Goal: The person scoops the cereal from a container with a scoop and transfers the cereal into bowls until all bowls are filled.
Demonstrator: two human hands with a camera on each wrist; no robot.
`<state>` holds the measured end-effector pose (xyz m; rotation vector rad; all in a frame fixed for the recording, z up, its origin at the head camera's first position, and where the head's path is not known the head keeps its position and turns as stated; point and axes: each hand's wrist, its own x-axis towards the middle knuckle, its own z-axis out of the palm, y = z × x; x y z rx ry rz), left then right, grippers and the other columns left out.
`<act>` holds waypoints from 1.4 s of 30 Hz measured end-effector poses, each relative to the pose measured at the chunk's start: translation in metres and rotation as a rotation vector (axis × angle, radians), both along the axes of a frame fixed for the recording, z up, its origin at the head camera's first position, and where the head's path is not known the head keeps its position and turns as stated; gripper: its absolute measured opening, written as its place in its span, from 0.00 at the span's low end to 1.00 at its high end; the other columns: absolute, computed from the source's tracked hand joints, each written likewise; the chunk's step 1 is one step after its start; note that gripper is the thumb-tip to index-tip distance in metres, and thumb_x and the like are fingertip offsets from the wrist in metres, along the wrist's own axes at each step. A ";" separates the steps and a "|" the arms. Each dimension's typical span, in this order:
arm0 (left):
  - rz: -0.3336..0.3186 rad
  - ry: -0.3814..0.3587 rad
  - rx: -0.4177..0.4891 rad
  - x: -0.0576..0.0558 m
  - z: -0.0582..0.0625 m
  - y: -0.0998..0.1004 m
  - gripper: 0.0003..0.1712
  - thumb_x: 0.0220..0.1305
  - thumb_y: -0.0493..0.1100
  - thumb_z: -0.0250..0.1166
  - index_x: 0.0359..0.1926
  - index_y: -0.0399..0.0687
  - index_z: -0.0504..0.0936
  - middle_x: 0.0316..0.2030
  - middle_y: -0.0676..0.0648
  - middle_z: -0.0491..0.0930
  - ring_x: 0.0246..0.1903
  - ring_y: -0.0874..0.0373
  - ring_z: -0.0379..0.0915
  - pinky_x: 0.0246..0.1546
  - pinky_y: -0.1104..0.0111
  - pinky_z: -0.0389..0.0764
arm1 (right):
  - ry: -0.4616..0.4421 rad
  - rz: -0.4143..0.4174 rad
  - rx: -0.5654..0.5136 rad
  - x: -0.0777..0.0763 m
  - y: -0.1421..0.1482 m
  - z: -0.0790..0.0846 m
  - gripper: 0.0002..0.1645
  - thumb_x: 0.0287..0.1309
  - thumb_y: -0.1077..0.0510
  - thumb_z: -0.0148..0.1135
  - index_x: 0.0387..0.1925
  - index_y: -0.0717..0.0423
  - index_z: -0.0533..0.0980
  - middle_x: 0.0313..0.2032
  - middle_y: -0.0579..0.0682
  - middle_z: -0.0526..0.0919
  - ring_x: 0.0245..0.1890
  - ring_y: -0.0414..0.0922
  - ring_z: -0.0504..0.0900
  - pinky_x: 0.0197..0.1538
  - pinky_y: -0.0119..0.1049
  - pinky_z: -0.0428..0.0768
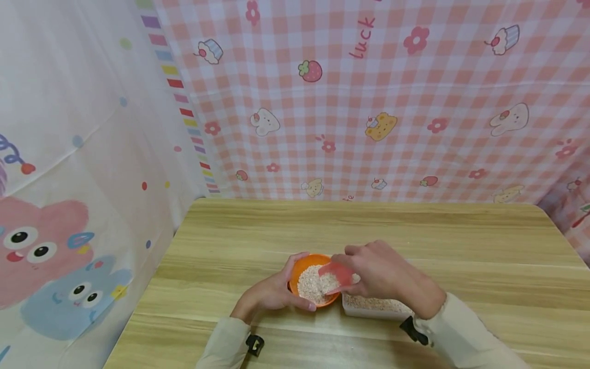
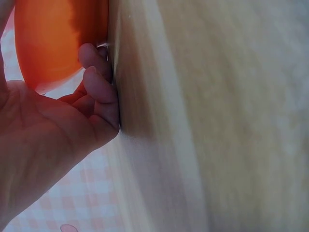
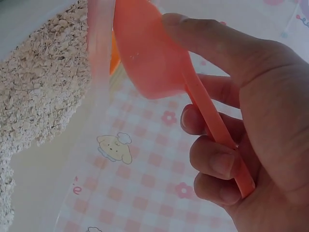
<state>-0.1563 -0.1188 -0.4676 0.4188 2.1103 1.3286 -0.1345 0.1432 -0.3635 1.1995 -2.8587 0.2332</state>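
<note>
Pink scoop (image 3: 152, 55) lies within the curled right fingers (image 3: 212, 157).

Along the far edge of the desk (image 1: 258, 228) a hand could be passing freely out to both far corners, with the gingham curtain (image 1: 350, 107) forming a wall behind. The left hand (image 1: 275, 288) is blocking the left-edge side of the orange bowl (image 1: 298, 267); toward the right edge, the red scoop (image 1: 342, 275) and right hand (image 1: 380, 269) are partly covering bowl and oat tub (image 1: 369, 311).
</note>
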 end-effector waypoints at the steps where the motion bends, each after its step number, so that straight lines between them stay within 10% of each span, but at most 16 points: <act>1: 0.003 -0.006 0.002 0.000 0.000 0.000 0.64 0.45 0.52 0.82 0.74 0.72 0.48 0.68 0.53 0.63 0.66 0.49 0.59 0.70 0.42 0.50 | 0.017 0.000 0.005 0.001 0.000 0.000 0.29 0.47 0.41 0.76 0.49 0.48 0.82 0.28 0.43 0.78 0.17 0.36 0.63 0.24 0.29 0.68; 17: -0.005 0.028 -0.037 0.001 0.004 -0.001 0.63 0.44 0.54 0.82 0.74 0.74 0.48 0.73 0.49 0.58 0.70 0.47 0.55 0.69 0.41 0.52 | 0.335 0.034 0.071 0.009 0.008 0.007 0.31 0.44 0.39 0.78 0.45 0.52 0.81 0.24 0.44 0.74 0.16 0.38 0.71 0.20 0.30 0.68; 31: -0.030 0.104 -0.105 0.002 0.006 -0.001 0.65 0.46 0.56 0.80 0.76 0.70 0.45 0.75 0.41 0.54 0.71 0.42 0.54 0.69 0.40 0.55 | 0.256 -0.081 -0.061 0.018 0.050 0.012 0.32 0.46 0.41 0.76 0.51 0.51 0.81 0.26 0.40 0.73 0.14 0.33 0.57 0.20 0.27 0.59; 42: 0.006 0.307 -0.234 0.004 0.017 0.004 0.62 0.46 0.62 0.78 0.76 0.61 0.53 0.69 0.41 0.58 0.66 0.45 0.53 0.64 0.42 0.63 | 0.090 -0.187 0.050 0.025 0.077 0.004 0.32 0.43 0.43 0.78 0.50 0.51 0.81 0.29 0.42 0.78 0.14 0.33 0.59 0.19 0.29 0.62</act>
